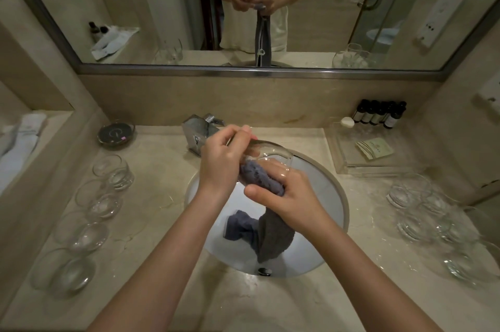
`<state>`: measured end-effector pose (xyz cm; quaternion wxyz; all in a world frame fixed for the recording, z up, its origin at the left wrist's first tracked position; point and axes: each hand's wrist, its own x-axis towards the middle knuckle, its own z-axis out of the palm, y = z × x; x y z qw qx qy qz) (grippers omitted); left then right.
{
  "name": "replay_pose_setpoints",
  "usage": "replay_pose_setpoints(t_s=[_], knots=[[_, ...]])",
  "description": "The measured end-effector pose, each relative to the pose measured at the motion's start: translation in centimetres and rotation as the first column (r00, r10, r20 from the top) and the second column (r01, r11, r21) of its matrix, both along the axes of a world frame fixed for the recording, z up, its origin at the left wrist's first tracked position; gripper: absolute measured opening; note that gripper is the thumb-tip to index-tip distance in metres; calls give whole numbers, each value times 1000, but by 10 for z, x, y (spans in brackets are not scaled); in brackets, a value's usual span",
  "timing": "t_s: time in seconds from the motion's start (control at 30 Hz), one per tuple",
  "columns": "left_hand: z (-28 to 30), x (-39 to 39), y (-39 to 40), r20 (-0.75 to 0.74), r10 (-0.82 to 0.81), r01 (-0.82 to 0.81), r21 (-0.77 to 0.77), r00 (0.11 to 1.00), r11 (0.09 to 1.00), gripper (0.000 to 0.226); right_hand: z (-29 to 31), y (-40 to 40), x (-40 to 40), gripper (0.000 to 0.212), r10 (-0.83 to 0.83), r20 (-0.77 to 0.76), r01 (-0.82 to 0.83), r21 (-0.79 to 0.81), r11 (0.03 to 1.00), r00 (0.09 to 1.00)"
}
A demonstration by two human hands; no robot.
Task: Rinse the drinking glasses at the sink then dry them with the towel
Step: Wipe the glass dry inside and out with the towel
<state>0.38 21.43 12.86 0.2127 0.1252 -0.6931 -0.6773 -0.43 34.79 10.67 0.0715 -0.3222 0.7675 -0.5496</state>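
Over the white sink [328,188] my left hand [224,161] grips a clear drinking glass [273,151] held on its side. My right hand [286,196] holds a grey-blue towel [259,177] and its fingers push the cloth inside the glass. The towel's loose end [273,234] hangs down into the basin. Several clear glasses [92,212] stand in a row on the counter at the left. Several more glasses [433,220] are grouped on the counter at the right.
A chrome faucet [198,132] sits behind the basin. A dark soap dish [115,133] lies at the back left. At the back right stand small dark bottles [378,114] beside a clear tray [349,161] holding a packet. A wide mirror [162,7] spans the wall.
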Motion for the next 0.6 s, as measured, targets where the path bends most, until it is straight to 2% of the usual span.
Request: replay_pose_setpoints(t_s=[0.13,0.2,0.27,0.33,0.4,0.43,0.47,0.5,0.53,0.57,0.6], knots=[[-10,-1,-5,-67,-5,-2,-104,998,995,32,-1,2,0,44,16,26,-16,3,1000,1000],[-15,-2,-5,-103,-12,-5,-168,995,986,32,-2,3,2,38,29,77,-28,-5,1000,997],[-17,1,-6,-218,-16,-60,-336,976,940,31,-1,3,4,21,67,192,-51,-86,995,979],[-20,3,-7,-359,-61,-131,-488,931,863,35,-2,4,4,18,128,279,-81,-174,982,952],[-18,3,-8,-381,-94,-127,-517,920,846,38,-1,3,4,13,152,315,-92,-196,976,937],[-15,2,-8,-333,-95,-84,-486,938,870,38,0,3,3,4,157,327,-93,-203,975,932],[-10,2,-8,-237,-95,-14,-420,967,907,40,-1,4,1,9,134,311,-79,-184,980,941],[-5,2,-8,-90,-101,67,-322,991,944,46,-1,5,1,11,121,298,-67,-186,980,947],[-1,2,-9,96,-138,153,-181,986,972,54,-4,8,-1,4,82,246,-48,-142,989,966],[0,1,-10,258,-186,202,-40,948,978,62,-6,10,-2,13,31,144,-21,-73,997,989],[1,0,-11,359,-210,205,53,909,977,63,-9,11,-3,26,2,-6,-2,24,1000,1000]])
